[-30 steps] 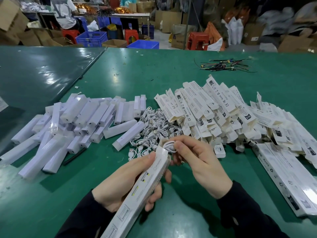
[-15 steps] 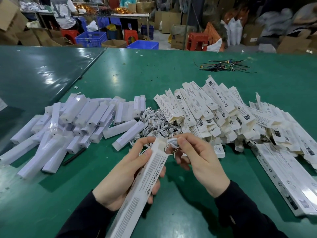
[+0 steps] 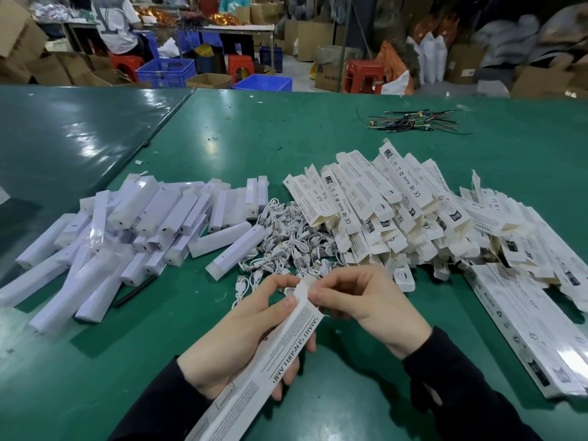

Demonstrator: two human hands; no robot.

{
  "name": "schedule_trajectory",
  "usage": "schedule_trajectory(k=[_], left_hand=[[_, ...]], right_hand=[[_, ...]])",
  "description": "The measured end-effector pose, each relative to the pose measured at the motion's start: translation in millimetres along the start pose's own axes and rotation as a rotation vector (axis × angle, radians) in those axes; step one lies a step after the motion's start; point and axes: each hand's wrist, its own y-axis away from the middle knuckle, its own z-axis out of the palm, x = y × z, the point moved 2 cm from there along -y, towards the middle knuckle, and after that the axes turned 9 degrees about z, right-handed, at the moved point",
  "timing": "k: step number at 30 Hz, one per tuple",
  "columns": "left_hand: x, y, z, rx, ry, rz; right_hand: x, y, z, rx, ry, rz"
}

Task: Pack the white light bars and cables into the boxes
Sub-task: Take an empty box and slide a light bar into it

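Box is feeling light and crushable, so my left hand is gripping its middle while my right hand is pinching the end flap.

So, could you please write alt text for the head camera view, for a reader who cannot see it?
Two hands hold a long white box over a green table: the left hand grips it, the right hand pinches its top flap. Behind lie white light bars, coiled white cables and piled boxes.
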Motion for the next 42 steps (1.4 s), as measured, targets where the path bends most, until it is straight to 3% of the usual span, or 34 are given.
schedule_trajectory(k=[4,8,13,20,25,29,33,42], left_hand=[[3,0,-1,0.039,-0.004,0.014],[3,-3,-2,0.128,-0.037,0.038],[1,-4,1,0.169,-0.037,0.088],[3,-6,7,0.215,-0.203,0.263],[5,-4,8,0.246,-0.201,0.295],[5,-2,6,0.207,-0.217,0.311],[-1,-3,9,0.102,-0.253,0.261],[0,-2,10,0.098,-0.181,0.244]], right_hand=[[0,1,7,-0.087,0.064,-0.025],[1,0,7,-0.036,0.042,-0.004],[-1,2,16,-0.092,0.084,-0.024],[5,-4,9,0.116,-0.340,0.117],[2,0,14,0.099,-0.170,0.057],[-2,1,13,0.078,-0.085,0.012],[1,-1,10,0.180,-0.272,0.031],[7,-3,16,0.046,-0.426,0.130]])
